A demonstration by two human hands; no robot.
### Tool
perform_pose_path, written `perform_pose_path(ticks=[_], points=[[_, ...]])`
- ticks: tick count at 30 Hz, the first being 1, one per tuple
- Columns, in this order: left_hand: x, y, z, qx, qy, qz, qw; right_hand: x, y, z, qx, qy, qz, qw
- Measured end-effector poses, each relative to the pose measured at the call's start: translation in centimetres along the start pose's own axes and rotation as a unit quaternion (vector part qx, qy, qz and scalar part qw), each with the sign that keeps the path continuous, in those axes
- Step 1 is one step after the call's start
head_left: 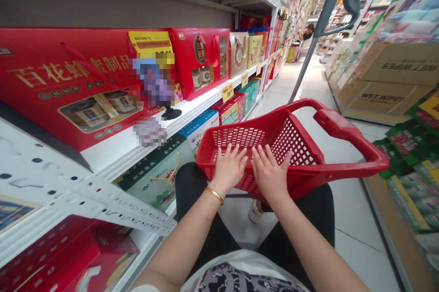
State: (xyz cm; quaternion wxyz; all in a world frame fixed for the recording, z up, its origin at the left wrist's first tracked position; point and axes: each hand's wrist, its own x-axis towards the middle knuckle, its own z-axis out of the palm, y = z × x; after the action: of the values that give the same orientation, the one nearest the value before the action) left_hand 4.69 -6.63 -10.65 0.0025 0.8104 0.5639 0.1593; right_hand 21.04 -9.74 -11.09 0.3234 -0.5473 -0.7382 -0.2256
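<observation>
**A:** What was the main thing in front of the person, pls?

**B:** A red plastic basket [291,141] w/ mesh walls and a long red handle, mounted on a shopping trolley. It stood in the aisle just in front of the person's knees, a bit nearer the left shelves.

**A:** And the hands, where were they?

**B:** The L hand [229,168] and R hand [270,175] lay flat on the mesh, side by side and just apart. The fingers [265,152] were spread wide and did not hold anything. A gold bangle [214,195] was on the L wrist.

**A:** OK. What was around the basket?

**B:** A grey trolley pole [307,61] rose from the far end, w/ a curved grip on top. On the left was a white shelf [164,120] w/ big red gift boxes [68,82] and a yellow price tag [227,92]. One patch near the boxes was blurred, so I could not read it.

**A:** And the right side?

**B:** Cardboard cartons [394,66] printed WET WIPES, w/ green packs [401,146] lower down. The floor tiles [350,219] were pale. Far along the aisle was another person [306,38], too small to see well.
</observation>
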Motion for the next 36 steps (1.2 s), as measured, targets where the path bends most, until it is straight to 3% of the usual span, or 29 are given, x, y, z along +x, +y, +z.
perform_pose_path(ticks=[5,12,15,19,21,23,29,36], points=[[-0.3,0.4,0.0,-0.01,0.005,-0.005,1.0,-0.1,1.1,-1.0,-0.025,0.027,0.033,0.999],[-0.3,0.3,-0.1,0.002,-0.003,-0.004,1.0,0.4,-1.5,1.4,0.018,-0.008,-0.017,1.0],[-0.5,0.3,-0.2,0.002,0.004,-0.008,1.0,-0.4,0.1,0.5,0.006,0.001,-0.02,1.0],[-0.6,0.6,-0.2,0.0,0.009,-0.01,1.0,-1.6,4.0,-1.7,-0.04,0.054,0.035,0.997],[-0.6,0.6,-0.2,0.002,0.012,-0.005,1.0,-1.8,4.8,-2.0,-0.052,0.072,0.057,0.994],[-0.6,0.6,-0.1,0.005,0.02,-0.002,1.0,-1.6,4.2,-1.5,-0.047,0.076,0.054,0.995],[-0.6,0.4,0.0,0.02,0.032,0.002,0.999,-0.9,0.5,0.4,0.0,0.031,-0.037,0.999],[-0.8,0.5,0.3,0.008,0.024,-0.007,1.0,-1.9,5.8,-3.2,-0.059,0.074,0.044,0.995]])
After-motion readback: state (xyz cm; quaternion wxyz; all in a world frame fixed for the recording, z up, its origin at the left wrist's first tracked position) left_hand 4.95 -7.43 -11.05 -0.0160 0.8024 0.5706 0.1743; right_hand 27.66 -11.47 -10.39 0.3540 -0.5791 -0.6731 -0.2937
